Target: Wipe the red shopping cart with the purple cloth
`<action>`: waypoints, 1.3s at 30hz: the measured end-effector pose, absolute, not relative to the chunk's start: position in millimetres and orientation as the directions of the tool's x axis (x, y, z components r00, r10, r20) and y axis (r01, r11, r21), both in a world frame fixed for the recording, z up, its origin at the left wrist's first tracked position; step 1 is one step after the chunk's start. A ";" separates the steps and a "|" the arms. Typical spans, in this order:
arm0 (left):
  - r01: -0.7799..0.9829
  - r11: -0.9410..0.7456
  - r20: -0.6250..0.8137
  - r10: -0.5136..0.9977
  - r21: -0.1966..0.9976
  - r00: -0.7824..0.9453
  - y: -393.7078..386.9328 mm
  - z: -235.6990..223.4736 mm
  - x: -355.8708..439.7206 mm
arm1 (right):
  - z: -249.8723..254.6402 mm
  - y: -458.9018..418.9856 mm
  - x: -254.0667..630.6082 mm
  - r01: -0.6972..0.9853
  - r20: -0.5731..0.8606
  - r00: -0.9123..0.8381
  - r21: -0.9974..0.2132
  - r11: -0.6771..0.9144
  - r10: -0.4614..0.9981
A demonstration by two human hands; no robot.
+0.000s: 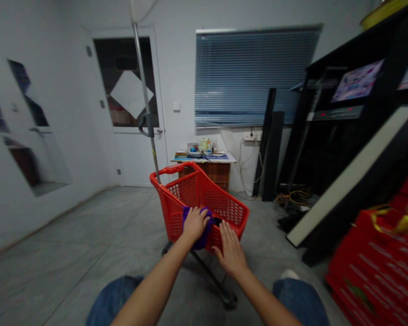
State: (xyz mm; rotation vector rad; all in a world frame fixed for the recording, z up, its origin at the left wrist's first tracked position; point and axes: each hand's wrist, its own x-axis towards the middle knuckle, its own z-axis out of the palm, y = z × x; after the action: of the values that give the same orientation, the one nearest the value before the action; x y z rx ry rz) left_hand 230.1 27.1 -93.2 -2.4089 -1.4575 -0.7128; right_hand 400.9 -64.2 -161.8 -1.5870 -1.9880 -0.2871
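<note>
A red plastic shopping cart [178,228] with latticed sides stands on the floor in front of me. Draped over its near rim is a purple cloth [201,243]. My left hand [195,222] lies over that cloth, fingers curled onto it at the rim. To the right, my right hand [231,250] has its fingers stretched out against the cart's near edge, with nothing held in it. A small dark item [217,221] shows inside the basket between the hands; I cannot tell what it is.
A grey pole [143,83] with a handle rises at the cart's back left corner. Behind stands a small cluttered desk [221,174]. At right are a black rack [347,149], a leaning pale panel [347,181] and red printed boxes [370,267]. A door [136,156] is at back left.
</note>
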 end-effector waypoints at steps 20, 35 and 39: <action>0.888 -0.446 0.482 0.806 0.114 0.342 24.7 -95.2 216.2 | -170.6 -60.7 432.7 0.933 0.488 -0.196 -0.174 0.315 0.851; 0.824 -0.553 0.503 0.750 0.121 0.430 -6.9 -105.6 229.1 | -157.2 -43.6 438.4 0.920 0.423 -0.183 -0.246 0.306 0.888; 0.821 -0.555 0.492 0.756 0.132 0.432 1.7 -98.2 219.1 | -153.7 -47.5 433.9 0.923 0.409 -0.180 -0.245 0.298 0.895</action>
State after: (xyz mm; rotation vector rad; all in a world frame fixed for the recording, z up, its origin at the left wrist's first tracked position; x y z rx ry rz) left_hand 219.1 1.7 -98.2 -2.5484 -1.4118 -0.7736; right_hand 433.9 -47.5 -153.7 -1.6165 -2.0958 -0.0791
